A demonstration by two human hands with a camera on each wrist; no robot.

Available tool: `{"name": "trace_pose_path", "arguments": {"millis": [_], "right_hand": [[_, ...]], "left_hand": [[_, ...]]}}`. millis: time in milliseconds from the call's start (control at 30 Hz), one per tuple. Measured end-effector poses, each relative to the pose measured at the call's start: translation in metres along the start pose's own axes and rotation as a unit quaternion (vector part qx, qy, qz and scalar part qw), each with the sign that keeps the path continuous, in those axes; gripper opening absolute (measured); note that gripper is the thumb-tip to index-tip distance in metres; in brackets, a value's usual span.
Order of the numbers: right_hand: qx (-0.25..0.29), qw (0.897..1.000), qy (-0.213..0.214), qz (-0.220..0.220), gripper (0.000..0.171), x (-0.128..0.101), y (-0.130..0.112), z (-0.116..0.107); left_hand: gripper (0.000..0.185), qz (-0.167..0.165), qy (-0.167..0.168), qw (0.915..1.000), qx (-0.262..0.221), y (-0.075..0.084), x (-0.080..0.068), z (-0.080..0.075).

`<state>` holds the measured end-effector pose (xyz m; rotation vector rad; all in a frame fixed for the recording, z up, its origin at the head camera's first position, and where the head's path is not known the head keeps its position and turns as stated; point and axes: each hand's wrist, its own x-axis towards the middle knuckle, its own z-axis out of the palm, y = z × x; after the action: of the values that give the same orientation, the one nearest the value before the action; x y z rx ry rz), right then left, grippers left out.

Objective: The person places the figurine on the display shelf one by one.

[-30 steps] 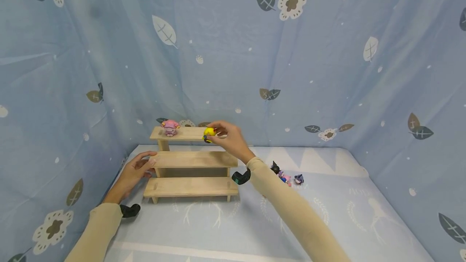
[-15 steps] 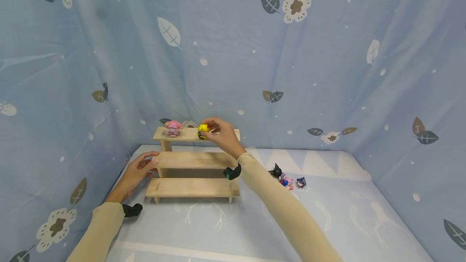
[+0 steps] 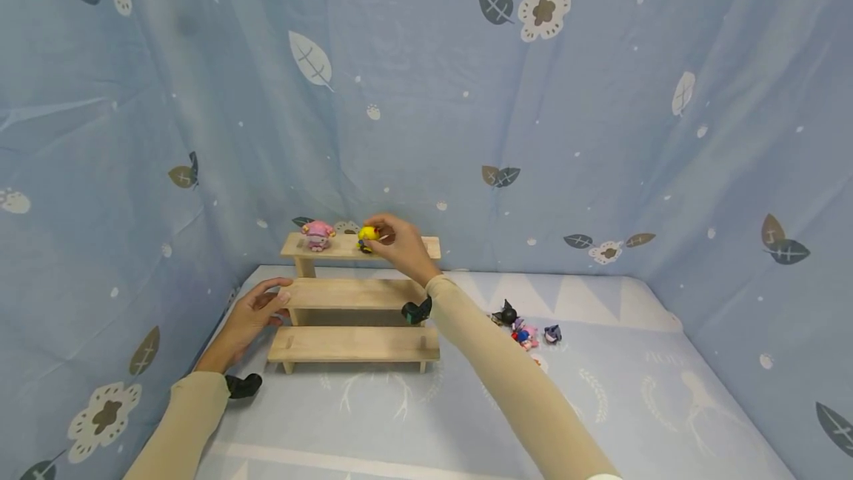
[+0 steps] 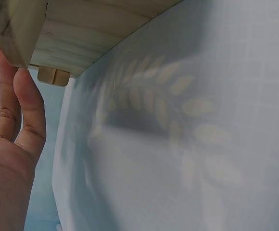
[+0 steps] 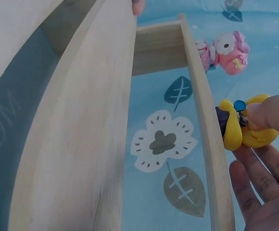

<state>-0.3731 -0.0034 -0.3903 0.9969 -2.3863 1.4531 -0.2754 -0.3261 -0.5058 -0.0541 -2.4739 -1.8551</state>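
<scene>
In the head view, my right hand (image 3: pixel 404 244) pinches a small yellow figurine (image 3: pixel 367 237) at the top board of a three-tier wooden shelf (image 3: pixel 353 344). The right wrist view shows thumb and fingers on the figurine's yellow hair (image 5: pixel 262 137), its dark base against the board's edge. A pink figurine (image 3: pixel 318 235) stands at the left end of the top board. My left hand (image 3: pixel 252 317) holds the left end of the middle board, thumb and fingertips on the wood (image 4: pixel 19 29) in the left wrist view.
Several small figurines (image 3: pixel 524 333) lie on the patterned cloth right of the shelf, including a black one (image 3: pixel 509 312) and a grey-blue one (image 3: pixel 552 333). Blue printed curtains (image 3: pixel 426 95) enclose the back and both sides.
My right hand has moved left along the top board with the yellow figurine, closer to the pink one. The left hand stays on the middle board. The head view has shifted slightly.
</scene>
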Motion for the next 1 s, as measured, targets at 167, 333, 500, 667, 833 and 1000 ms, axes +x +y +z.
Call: {"name": "trace_pose_path", "arguments": {"millis": [167,333,500,667,833,1000], "right_hand": [[-0.001,1.000,-0.001,0.006,0.032,-0.001,0.001,0.000],[0.002,1.000,-0.005,0.012,0.032,-0.001,0.001,0.000],[0.003,1.000,-0.012,0.022,0.037,-0.002,-0.001,-0.002],[0.011,0.999,-0.024,0.026,0.041,-0.009,0.000,-0.012],[0.011,0.999,-0.025,0.028,0.041,-0.021,0.003,-0.029],[0.034,0.999,-0.018,0.033,0.039,-0.036,0.008,-0.048]], "left_hand": [[0.056,0.003,-0.007,1.0000,-0.001,-0.002,0.001,0.001],[0.056,0.007,-0.013,0.9999,-0.004,-0.004,0.001,0.002],[0.056,0.008,-0.011,0.9999,-0.006,-0.004,0.002,0.002],[0.057,0.008,-0.008,0.9999,-0.004,-0.001,0.002,0.003],[0.057,0.004,-0.005,1.0000,-0.005,-0.001,0.001,0.002],[0.057,0.002,-0.001,1.0000,-0.009,-0.004,0.002,0.000]]}}
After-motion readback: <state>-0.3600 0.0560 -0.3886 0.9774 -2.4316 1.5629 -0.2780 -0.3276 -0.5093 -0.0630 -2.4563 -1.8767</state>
